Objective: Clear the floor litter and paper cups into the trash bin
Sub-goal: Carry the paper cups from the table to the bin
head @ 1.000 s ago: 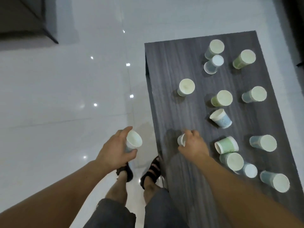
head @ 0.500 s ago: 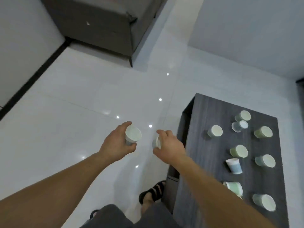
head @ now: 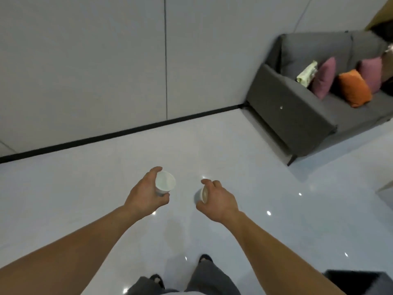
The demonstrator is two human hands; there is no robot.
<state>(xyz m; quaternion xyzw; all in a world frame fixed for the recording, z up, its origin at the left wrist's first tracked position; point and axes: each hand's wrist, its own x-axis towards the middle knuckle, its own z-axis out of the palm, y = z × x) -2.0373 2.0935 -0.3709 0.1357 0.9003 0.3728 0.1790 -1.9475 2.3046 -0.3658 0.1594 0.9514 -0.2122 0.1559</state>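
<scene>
My left hand (head: 144, 194) grips a white paper cup (head: 164, 183), its open mouth facing up toward me. My right hand (head: 219, 201) holds a second, smaller-looking paper cup (head: 203, 194) tipped on its side, mouth pointing left; my fingers hide most of it. Both hands are out in front of me at waist height over the white glossy floor (head: 106, 188), a hand's width apart. No trash bin shows in this view, and the floor in sight carries no litter.
A grey sofa (head: 297, 116) with purple and orange cushions (head: 353, 88) stands at the right against the grey wall (head: 106, 60). A black baseboard runs along the wall. A dark table corner (head: 357, 282) shows at the bottom right. My feet in sandals are below.
My view has swung away from the dark table with its cups toward the wall and sofa. Both hands keep their cups and hold the same pose in front of me.
</scene>
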